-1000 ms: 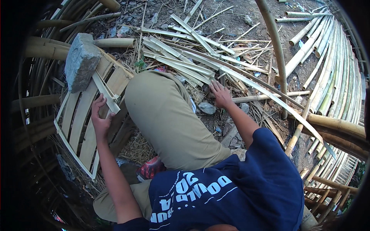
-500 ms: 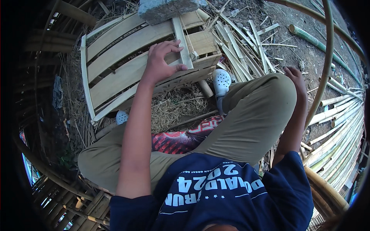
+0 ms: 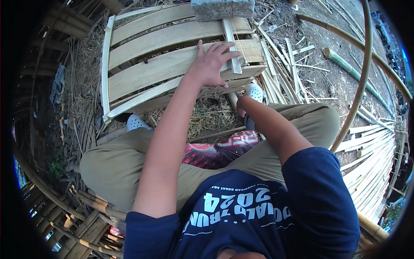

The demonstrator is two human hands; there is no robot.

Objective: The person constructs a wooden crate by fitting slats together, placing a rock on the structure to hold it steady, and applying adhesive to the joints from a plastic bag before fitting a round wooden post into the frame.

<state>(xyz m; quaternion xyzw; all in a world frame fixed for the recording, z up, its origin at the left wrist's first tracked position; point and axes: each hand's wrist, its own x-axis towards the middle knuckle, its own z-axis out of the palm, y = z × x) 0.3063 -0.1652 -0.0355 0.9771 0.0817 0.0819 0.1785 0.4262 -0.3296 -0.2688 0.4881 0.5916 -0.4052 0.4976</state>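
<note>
In front of me lies a slatted wooden crate (image 3: 151,80) with gaps between its pale slats. My left hand (image 3: 210,67) rests over the near slats, fingers spread, beside a short cross strip (image 3: 233,52) on the crate's right part. A thin string (image 3: 243,43) runs near that strip. At the far edge, a grey stone block (image 3: 222,10) sits on the crate and the strip's far end. My right hand (image 3: 242,110) is bent down beside my right shoe (image 3: 254,92), below the crate's near right corner. Its fingers are mostly hidden, so a hold cannot be made out.
Split bamboo strips (image 3: 276,71) lie right of the crate. A green bamboo pole (image 3: 358,71) and a bundle of pale poles (image 3: 371,159) are farther right. A curved pole (image 3: 363,82) rises at my right. Dry straw (image 3: 207,116) and red-black printed fabric (image 3: 215,153) lie between my legs.
My right hand has swung from outside my right knee inward to beside the shoe. My left hand still lies at the cross strip, its fingers spread wider. The view has shifted.
</note>
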